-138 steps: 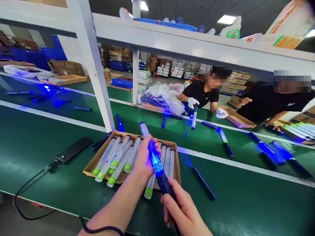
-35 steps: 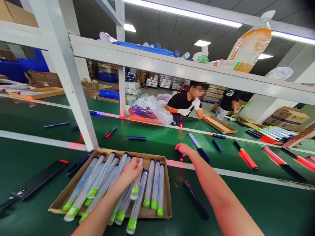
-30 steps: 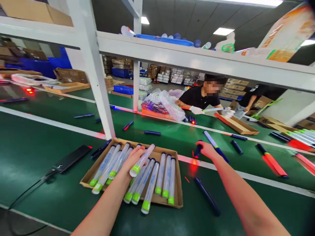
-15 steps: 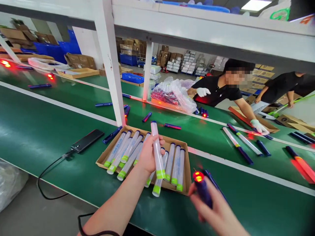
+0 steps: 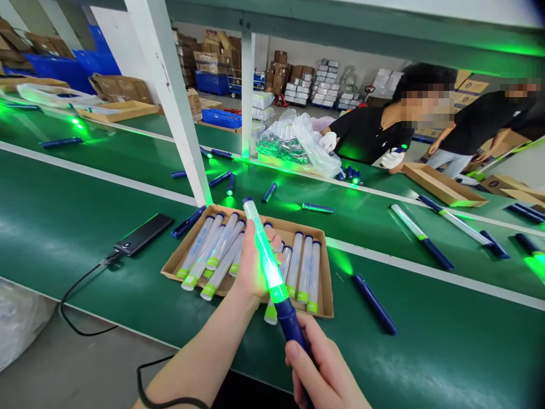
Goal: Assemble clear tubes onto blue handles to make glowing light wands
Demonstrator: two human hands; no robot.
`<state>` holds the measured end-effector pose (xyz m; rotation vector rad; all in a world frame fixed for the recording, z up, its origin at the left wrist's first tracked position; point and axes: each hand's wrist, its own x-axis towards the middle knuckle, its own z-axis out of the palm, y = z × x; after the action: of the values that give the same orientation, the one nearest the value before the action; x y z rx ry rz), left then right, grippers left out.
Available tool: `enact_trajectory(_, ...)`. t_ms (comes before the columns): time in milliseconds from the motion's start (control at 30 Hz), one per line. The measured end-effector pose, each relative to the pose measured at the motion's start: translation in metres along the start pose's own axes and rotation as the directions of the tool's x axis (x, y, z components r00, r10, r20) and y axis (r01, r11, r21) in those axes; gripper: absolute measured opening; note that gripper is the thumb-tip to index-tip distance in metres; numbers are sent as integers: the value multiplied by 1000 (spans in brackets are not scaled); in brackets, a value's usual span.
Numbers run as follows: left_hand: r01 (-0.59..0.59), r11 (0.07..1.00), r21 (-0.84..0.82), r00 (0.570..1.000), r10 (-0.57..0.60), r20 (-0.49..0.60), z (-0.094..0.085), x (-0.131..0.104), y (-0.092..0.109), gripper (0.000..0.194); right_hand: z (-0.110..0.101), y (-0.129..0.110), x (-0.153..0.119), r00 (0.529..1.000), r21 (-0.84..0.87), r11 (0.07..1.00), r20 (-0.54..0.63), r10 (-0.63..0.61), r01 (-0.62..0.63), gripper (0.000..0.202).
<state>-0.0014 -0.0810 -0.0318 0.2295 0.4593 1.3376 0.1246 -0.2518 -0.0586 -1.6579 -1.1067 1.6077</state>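
A translucent plastic tube (image 5: 264, 250) with a blue cap and lime-green end band rests in my left hand (image 5: 251, 264), my thumb along its side. Its lower end meets a dark blue flashlight (image 5: 292, 325), and green light shines through the tube. My right hand (image 5: 317, 360) is wrapped round the flashlight's body. Behind and below my left hand lies a shallow cardboard tray (image 5: 328, 284) with several similar tubes (image 5: 196, 247). To the right, another blue flashlight (image 5: 374, 304) lies lit green on the green table (image 5: 447, 341).
A black phone (image 5: 145, 234) with a cable lies left of the tray. A white post (image 5: 170, 96) rises behind it. More flashlights (image 5: 269, 193) are scattered beyond. Across the table a co-worker (image 5: 374, 128) wears white gloves, near a plastic bag (image 5: 298, 142) of parts.
My right hand has brought the flashlight left to the tube's lower end. The lights have turned from red to green. The co-worker's gloved hand has lifted off the table.
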Motion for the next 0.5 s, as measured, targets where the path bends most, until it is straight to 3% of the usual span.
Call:
enact_trajectory(100,31,1000,-6,999,-31,-8,4,-4,3,25,7,0,-3,995,52,998,-86,46,-42,97)
enact_trajectory(267,63,994,-93,998,-65,-15,5,-7,3,31,15,-4,-6,983,170,980,-132,129,-106,102)
enact_trajectory(500,-86,996,6,993,86,-75,3,-10,-6,26,2,-13,-1,996,-31,997,-62,69,-71,93)
